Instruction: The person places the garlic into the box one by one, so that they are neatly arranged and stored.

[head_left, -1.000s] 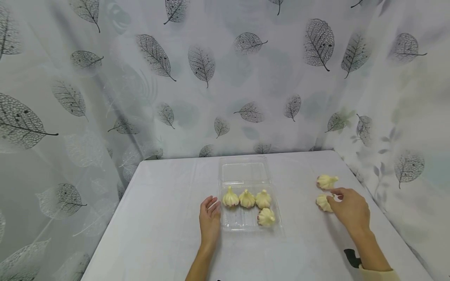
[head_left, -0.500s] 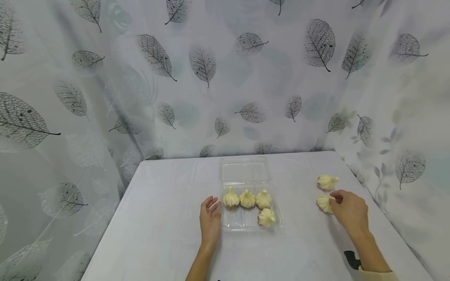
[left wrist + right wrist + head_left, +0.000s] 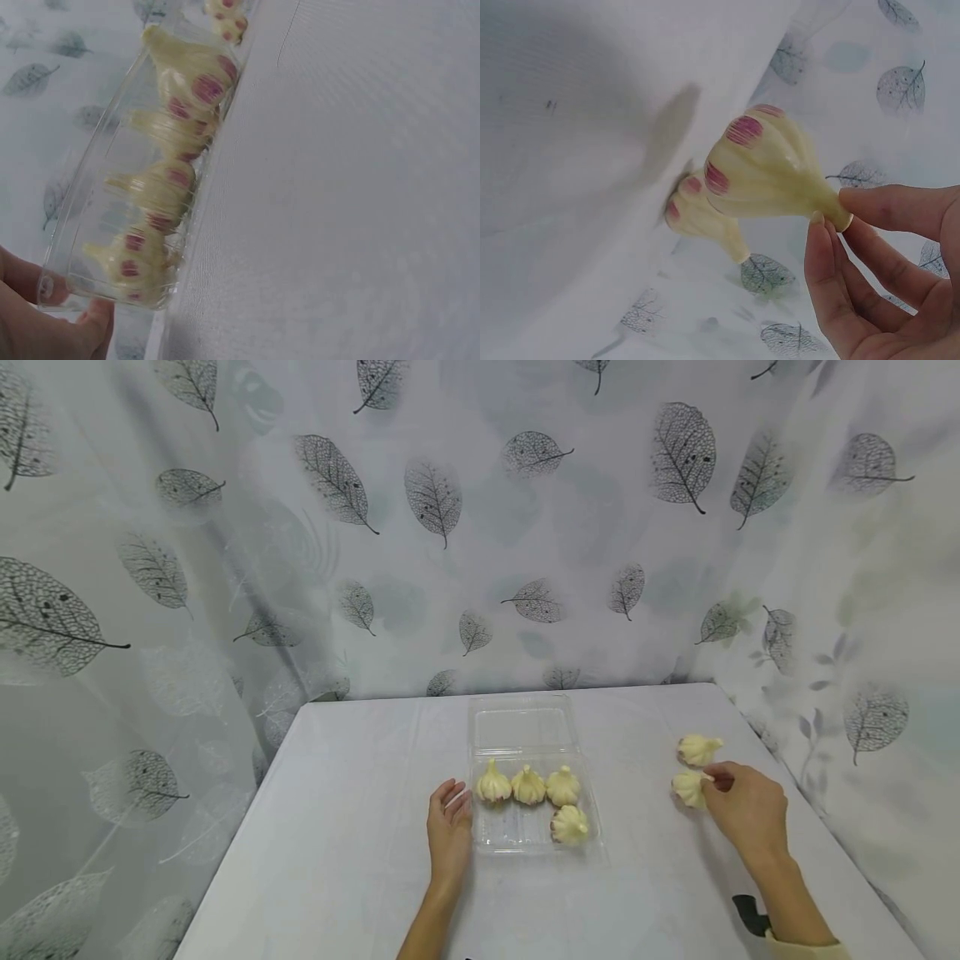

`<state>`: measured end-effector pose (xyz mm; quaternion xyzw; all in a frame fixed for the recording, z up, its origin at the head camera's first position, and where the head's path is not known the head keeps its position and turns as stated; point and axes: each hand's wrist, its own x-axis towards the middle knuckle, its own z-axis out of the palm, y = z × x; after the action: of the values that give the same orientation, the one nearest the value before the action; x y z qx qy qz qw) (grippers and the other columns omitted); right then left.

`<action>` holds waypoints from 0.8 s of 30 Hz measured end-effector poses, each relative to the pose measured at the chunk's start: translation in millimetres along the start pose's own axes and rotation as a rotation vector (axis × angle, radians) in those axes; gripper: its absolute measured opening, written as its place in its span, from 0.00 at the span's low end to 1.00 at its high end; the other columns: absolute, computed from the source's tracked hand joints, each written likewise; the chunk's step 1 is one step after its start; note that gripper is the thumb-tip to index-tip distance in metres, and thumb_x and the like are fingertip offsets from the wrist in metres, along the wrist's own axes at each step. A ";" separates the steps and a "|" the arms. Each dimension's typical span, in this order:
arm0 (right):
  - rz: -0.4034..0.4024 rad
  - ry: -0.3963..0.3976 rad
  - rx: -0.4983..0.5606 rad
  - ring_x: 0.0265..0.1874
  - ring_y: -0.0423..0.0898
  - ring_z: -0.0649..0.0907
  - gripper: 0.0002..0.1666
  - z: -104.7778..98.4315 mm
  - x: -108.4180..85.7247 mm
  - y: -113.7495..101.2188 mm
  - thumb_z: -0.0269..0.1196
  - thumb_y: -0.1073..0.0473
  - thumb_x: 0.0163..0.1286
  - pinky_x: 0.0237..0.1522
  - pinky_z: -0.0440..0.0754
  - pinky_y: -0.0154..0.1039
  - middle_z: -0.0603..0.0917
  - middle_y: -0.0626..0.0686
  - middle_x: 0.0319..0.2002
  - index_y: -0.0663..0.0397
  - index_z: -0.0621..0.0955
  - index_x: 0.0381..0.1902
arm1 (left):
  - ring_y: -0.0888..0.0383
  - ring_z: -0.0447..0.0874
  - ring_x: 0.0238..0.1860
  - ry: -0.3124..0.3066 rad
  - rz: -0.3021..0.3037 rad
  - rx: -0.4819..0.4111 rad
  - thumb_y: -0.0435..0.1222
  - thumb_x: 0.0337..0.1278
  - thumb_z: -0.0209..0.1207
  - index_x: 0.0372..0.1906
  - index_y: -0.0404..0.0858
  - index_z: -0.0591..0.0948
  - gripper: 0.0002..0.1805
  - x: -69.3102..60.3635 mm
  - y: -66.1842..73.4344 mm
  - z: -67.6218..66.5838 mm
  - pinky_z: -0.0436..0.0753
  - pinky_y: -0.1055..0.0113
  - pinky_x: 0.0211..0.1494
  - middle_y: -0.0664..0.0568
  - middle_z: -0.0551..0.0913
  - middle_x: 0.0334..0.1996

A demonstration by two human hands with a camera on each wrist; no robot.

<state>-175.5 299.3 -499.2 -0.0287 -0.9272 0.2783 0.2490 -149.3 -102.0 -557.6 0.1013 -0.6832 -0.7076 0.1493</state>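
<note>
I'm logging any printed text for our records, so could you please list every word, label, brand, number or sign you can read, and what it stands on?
None can be read.
Garlic bulbs: only purple patches.
Clear container: no lettering visible.
Curtain: printed leaves, no words.
White table: a small dark mark in the right wrist view, too blurred to make out.

Pinches a smooth, satiny, pale-yellow, purple-patched garlic bulb (image 3: pixel 769 169), with matt, fine-textured white tablecloth (image 3: pixel 360 827) below the grip and a glossy, clear plastic hinged box (image 3: pixel 517 833) to its left.
</note>
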 end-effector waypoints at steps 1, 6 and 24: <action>-0.002 0.006 0.002 0.29 0.57 0.86 0.09 -0.8 0.0 -1.4 0.70 0.66 0.62 0.28 0.78 0.49 0.89 0.59 0.29 0.64 0.89 0.40 | 0.39 0.76 0.68 0.000 -0.001 -0.003 0.22 0.73 0.52 0.72 0.30 0.65 0.26 -0.1 0.4 0.1 0.78 0.54 0.72 0.37 0.74 0.66; -0.032 0.040 0.018 0.28 0.57 0.86 0.09 -5.4 -0.2 -9.0 0.71 0.67 0.61 0.26 0.76 0.43 0.89 0.59 0.28 0.64 0.89 0.39 | 0.39 0.76 0.68 0.000 0.003 -0.002 0.21 0.73 0.52 0.73 0.29 0.65 0.26 0.2 -0.3 0.4 0.78 0.54 0.72 0.37 0.74 0.66; -0.055 0.064 0.058 0.30 0.58 0.88 0.09 -22.7 -1.9 -42.1 0.73 0.66 0.61 0.24 0.73 0.26 0.90 0.60 0.30 0.63 0.90 0.41 | 0.38 0.76 0.68 0.004 -0.006 -0.039 0.21 0.72 0.54 0.73 0.30 0.66 0.28 -2.0 4.3 -0.2 0.78 0.53 0.72 0.36 0.73 0.67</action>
<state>-159.4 274.8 -461.4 -0.0048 -0.9108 0.2969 0.2867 -147.0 -101.6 -553.5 0.1019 -0.6686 -0.7211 0.1504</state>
